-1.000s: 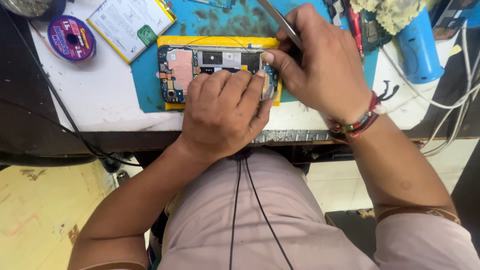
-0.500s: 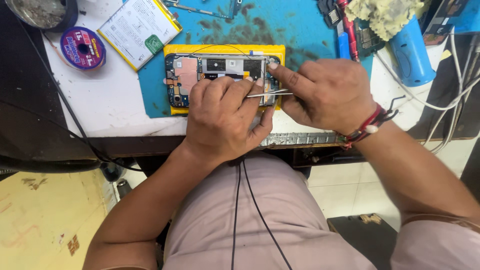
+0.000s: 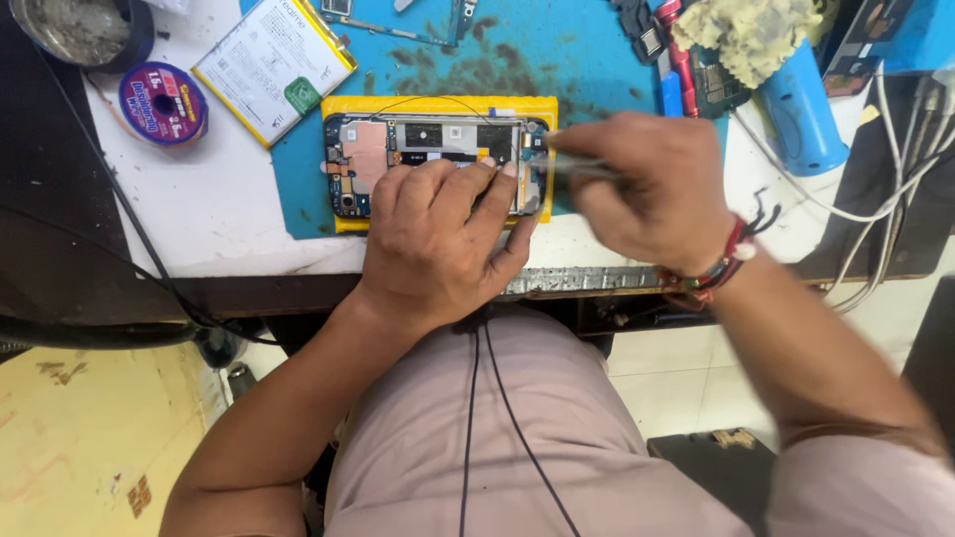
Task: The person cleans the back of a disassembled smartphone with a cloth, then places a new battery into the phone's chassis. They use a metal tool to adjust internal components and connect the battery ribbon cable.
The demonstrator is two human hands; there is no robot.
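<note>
An opened smartphone [image 3: 398,149] with its back cover off lies on a yellow pad [image 3: 443,104] on a blue work mat [image 3: 557,50]. My left hand [image 3: 438,239] presses down on the phone's near edge, fingertips spread over its middle and right part. My right hand [image 3: 652,184] holds metal tweezers [image 3: 572,164], blurred, whose tips point left at the phone's right end. Red thread bands circle my right wrist.
A white phone battery [image 3: 274,65] and a purple solder-wire spool [image 3: 161,102] lie at the back left, beside a round metal tin [image 3: 75,30]. A blue tool handle [image 3: 801,109], a yellowed sponge [image 3: 746,30] and white cables [image 3: 885,189] crowd the right. The table's front edge runs below my hands.
My right hand has dropped from above the phone to its right end, and the tweezers now lie level, pointing left. My left hand stays pressed on the phone.
</note>
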